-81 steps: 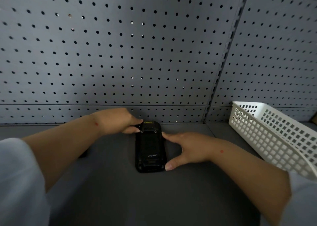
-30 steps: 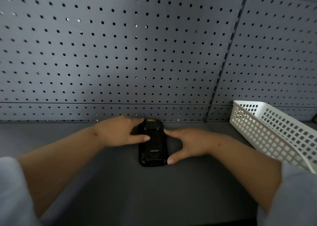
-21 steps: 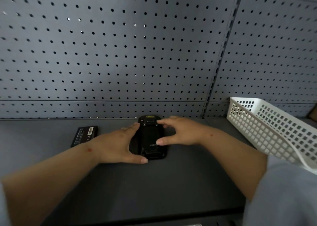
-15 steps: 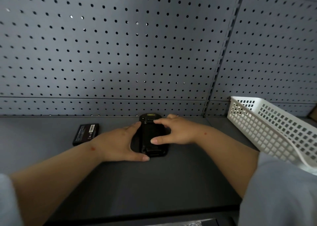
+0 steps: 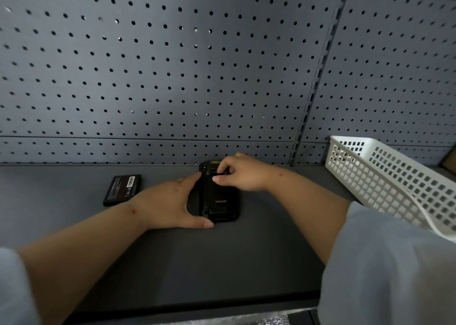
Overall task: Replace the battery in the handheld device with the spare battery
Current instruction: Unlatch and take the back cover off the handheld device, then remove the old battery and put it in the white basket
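Observation:
A black handheld device [image 5: 220, 202] lies back side up on the dark shelf, its far end against the pegboard wall. My left hand [image 5: 170, 202] clasps its left edge, thumb at the near corner and fingers along the side. My right hand [image 5: 240, 175] rests on the device's far end, fingertips pinched at the latch area near the top. The spare battery [image 5: 122, 189], a flat black slab with a barcode label, lies on the shelf to the left of my left wrist, apart from both hands.
A white plastic lattice basket [image 5: 385, 176] stands at the right, close to my right forearm. The grey pegboard wall [image 5: 172, 77] rises just behind the device. The shelf's front edge [image 5: 197, 307] runs below my arms.
My left hand slid from the device's top end to its left edge. My right hand moved from the right side up to the far end. The spare battery came into view.

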Demonstrator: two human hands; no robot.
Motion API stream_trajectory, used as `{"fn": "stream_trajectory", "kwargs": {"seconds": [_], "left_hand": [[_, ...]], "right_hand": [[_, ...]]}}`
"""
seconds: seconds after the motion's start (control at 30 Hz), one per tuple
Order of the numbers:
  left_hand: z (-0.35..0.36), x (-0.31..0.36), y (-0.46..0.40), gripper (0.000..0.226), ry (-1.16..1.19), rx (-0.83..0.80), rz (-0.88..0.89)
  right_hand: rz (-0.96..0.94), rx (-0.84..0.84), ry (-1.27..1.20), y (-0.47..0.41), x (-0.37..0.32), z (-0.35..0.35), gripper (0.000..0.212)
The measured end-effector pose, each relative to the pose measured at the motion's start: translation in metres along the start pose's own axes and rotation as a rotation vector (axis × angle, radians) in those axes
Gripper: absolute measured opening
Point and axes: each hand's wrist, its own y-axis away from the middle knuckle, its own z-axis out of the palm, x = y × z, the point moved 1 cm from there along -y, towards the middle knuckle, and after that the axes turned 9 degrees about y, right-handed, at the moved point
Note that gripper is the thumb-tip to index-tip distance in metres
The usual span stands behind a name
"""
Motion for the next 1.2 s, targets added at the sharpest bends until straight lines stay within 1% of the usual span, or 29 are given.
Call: {"fn": "stream_trajectory", "kwargs": {"seconds": [0.07,0.17,0.27,0.3,0.33,0.4,0.43,0.47,0.57,0.63,0.67,0.8,0.9,1.03,1.13,1.2], "left_hand": [[0.000,0.000,0.000,0.121,0.002,0.013,0.003],[0.000,0.003,0.001,0.120,0.010,0.024,0.011],[-0.001,0.003,0.002,0.116,0.021,0.030,0.009],[0.000,0.003,0.002,0.114,0.021,0.032,0.009],[0.000,0.003,0.002,0.111,0.021,0.036,0.008],[0.000,0.003,0.001,0.106,0.014,0.048,0.002],[0.000,0.004,0.002,0.106,0.011,0.049,-0.001],[-0.001,0.003,0.002,0.109,0.008,0.041,-0.006],[-0.003,0.003,0.003,0.130,-0.004,-0.002,-0.010],[-0.002,0.001,0.003,0.135,-0.020,-0.009,-0.018],[-0.002,0.000,0.003,0.137,-0.029,-0.008,-0.024],[-0.001,-0.001,0.002,0.138,-0.058,-0.007,-0.027],[-0.002,-0.002,0.001,0.139,-0.094,-0.016,-0.034],[-0.002,-0.003,0.000,0.141,-0.125,-0.014,-0.036],[-0.001,-0.003,0.001,0.141,-0.117,-0.009,-0.033],[-0.001,-0.002,0.001,0.141,-0.115,-0.008,-0.037]], "right_hand": [[0.008,0.020,0.054,-0.003,-0.005,-0.001,0.040],[0.013,0.027,0.114,-0.009,-0.011,0.000,0.043],[-0.001,0.083,0.052,-0.013,-0.013,-0.002,0.046],[0.000,0.098,-0.010,-0.014,-0.013,-0.004,0.045],[0.002,0.104,-0.091,-0.014,-0.012,-0.007,0.040],[0.005,0.091,-0.292,-0.011,-0.009,-0.011,0.021],[0.007,0.083,-0.402,-0.009,-0.006,-0.012,0.016],[0.014,0.085,-0.515,-0.008,-0.003,-0.013,0.012],[0.052,0.117,-0.850,-0.001,0.016,-0.019,0.007],[0.081,0.111,-0.996,0.006,0.034,-0.025,0.006],[0.101,0.101,-1.023,0.011,0.045,-0.027,0.006],[0.236,0.040,-0.932,0.029,0.083,-0.022,0.005],[0.310,0.023,-0.872,0.038,0.100,-0.012,0.006],[0.331,0.047,-0.865,0.042,0.112,-0.001,0.008],[0.314,0.114,-0.668,0.043,0.114,0.001,0.009],[0.304,0.135,-0.582,0.044,0.112,0.002,0.008]]}}
